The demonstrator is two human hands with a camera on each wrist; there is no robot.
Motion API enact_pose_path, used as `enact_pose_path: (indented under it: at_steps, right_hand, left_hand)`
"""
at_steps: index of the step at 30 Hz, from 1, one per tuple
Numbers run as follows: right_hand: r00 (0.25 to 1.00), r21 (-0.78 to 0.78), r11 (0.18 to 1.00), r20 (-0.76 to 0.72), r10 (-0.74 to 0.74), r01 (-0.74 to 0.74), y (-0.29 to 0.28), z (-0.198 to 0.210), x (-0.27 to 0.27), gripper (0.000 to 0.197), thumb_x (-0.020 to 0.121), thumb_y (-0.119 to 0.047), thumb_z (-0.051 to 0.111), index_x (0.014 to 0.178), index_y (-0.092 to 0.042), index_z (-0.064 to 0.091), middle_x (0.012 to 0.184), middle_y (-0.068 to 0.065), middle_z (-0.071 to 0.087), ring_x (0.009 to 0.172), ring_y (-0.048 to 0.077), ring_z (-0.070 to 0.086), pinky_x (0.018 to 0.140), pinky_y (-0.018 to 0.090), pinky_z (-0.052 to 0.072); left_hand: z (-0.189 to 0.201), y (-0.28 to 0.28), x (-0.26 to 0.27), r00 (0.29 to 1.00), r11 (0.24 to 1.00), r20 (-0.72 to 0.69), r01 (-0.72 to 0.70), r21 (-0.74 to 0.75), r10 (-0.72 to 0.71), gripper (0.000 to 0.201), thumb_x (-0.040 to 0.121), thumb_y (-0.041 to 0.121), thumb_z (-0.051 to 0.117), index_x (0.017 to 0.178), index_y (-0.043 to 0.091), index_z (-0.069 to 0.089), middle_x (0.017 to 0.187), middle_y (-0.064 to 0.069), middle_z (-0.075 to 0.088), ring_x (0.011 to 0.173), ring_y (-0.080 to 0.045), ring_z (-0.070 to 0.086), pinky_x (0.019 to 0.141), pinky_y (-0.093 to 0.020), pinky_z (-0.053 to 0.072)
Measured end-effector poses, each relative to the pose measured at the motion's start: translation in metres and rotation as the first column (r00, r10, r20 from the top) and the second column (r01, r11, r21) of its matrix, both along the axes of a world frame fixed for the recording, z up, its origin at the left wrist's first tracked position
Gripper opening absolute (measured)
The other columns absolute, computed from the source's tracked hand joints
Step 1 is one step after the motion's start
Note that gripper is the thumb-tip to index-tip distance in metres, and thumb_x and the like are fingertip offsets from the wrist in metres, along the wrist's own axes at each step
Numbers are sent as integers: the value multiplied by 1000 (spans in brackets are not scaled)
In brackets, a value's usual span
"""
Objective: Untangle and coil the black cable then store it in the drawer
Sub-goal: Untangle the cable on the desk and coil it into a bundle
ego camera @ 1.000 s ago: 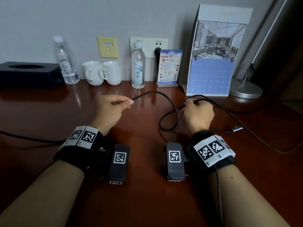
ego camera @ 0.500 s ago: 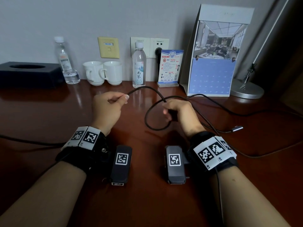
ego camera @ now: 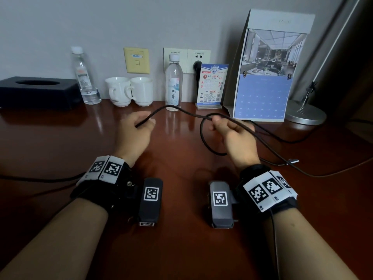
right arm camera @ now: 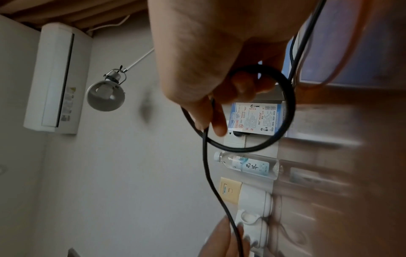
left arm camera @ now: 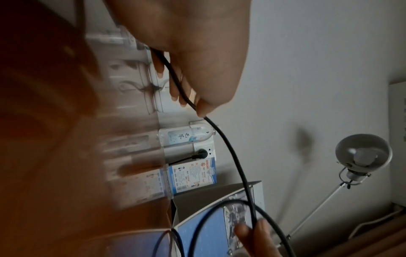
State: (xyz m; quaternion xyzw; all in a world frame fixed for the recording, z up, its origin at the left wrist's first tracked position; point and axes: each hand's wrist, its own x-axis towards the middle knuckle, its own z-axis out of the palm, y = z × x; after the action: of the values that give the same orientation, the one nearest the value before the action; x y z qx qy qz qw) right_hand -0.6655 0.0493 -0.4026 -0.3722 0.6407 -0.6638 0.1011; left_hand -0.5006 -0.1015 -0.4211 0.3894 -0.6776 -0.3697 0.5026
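You are forming the first coil: your right hand is pinching one loop of the thin black cable above the red-brown wooden desk; your left hand is gripping the feed. Next, likely lay on another loop.

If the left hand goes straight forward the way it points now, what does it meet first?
Probably the two white cups at the wall; the left hand, gripping the black cable, points roughly there. The depth is hard to judge.
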Motion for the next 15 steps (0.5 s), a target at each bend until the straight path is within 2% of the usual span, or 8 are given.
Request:
enact_pose_path:
  at_steps: [2,4,6,9,10,12,14,15]
  right_hand:
    - [993,51,998,-108,54,-48,1,0,3,23,87,-30,70,66,-19,73,62,-9,69,60,1,59,63,12,42]
    - [986,128,989,-142,92,-73,-1,-2,4,21,84,-36,72,71,-20,76,71,-6,74,71,4,66,71,18,46]
    - [984,183,978,-127,122,-98,-3,-4,3,20,82,-37,74,73,-19,78,73,-8,75,76,2,67,76,22,49]
    - [980,227,966,-124,157,-126,-4,-7,1,20,80,-38,74,73,-19,78,78,-8,76,84,5,71,83,28,54]
    - [979,240,963,-130,159,-125,-4,-7,1,21,80,-39,74,72,-19,77,77,-8,76,84,6,71,83,29,54]
    - [976,267,956,-147,162,-119,-5,-9,1,23,80,-40,72,70,-20,76,76,-7,75,82,8,71,82,30,53]
    - [971,300,945,-155,181,-128,-5,-8,3,25,79,-43,70,69,-21,76,77,-5,75,85,12,70,83,33,53]
    - [970,314,940,-150,190,-136,-5,-7,4,25,80,-43,69,68,-22,76,78,-5,75,86,12,70,83,33,53]
  left_hand:
    - [-2,3,-5,991,992,63,118,-31,-116,35,89,23,66,124,23,63,124,6,62,116,-7,56,99,-16,40]
    - [-1,11,-10,969,967,132,227,-118,-211,41,87,35,64,128,32,59,132,11,59,125,-4,50,111,-29,35]
    - [0,22,-15,928,917,177,357,-177,-327,41,87,37,61,128,34,59,135,13,56,129,0,46,113,-24,30]
    - [3,35,-23,871,858,241,475,-193,-428,24,93,22,62,116,26,68,125,12,60,131,-2,42,109,-13,26]
    - [3,38,-24,866,853,251,483,-197,-432,19,93,20,62,109,27,69,115,16,63,126,-3,48,105,-13,29]
    - [2,39,-24,864,851,254,486,-196,-435,15,92,19,63,96,33,69,93,26,65,102,1,62,91,-11,40]
    - [0,38,-23,857,856,269,490,-166,-439,17,91,23,65,83,37,69,73,24,67,75,6,62,73,-15,44]
    - [-2,37,-23,854,858,269,493,-148,-444,15,90,27,65,80,37,70,70,20,68,69,4,60,69,-19,45]
